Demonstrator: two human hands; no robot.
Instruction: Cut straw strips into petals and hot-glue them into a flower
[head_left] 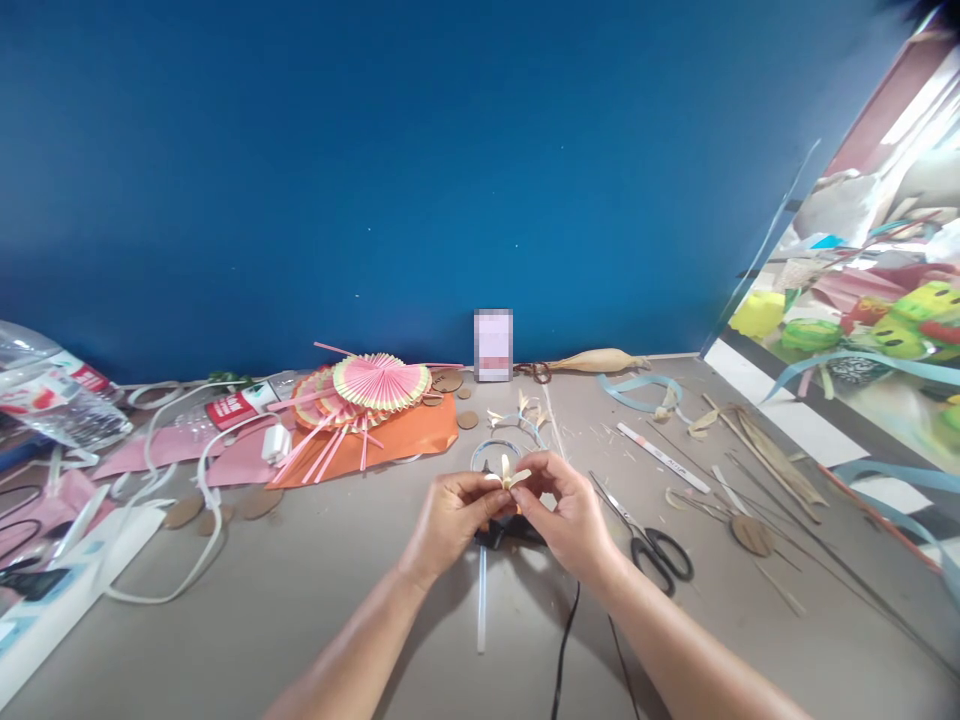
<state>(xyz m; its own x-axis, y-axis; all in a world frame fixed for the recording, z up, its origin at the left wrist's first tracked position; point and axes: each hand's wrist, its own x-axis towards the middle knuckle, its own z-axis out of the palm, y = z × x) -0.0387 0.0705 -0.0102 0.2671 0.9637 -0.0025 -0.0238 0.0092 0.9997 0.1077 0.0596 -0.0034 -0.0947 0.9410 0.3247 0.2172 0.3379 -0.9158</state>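
Observation:
My left hand (456, 515) and my right hand (570, 510) meet over the middle of the table, fingers pinched together on a small cream folded strip piece (514, 474). Its short ends stick up between my fingertips. Under my hands lies a black glue gun (510, 535) with a pale glue stick (481, 600) and a black cord (562, 640) running toward me. Black-handled scissors (652, 545) lie just right of my right hand.
Pink and cream paper fans (371, 388) rest on orange paper (397, 435) at the left back. White cables (187, 500) and a power strip (67, 590) lie far left. A white ruler (664, 457), thin sticks, cardboard discs and blue strips are scattered right. A blue wall stands behind.

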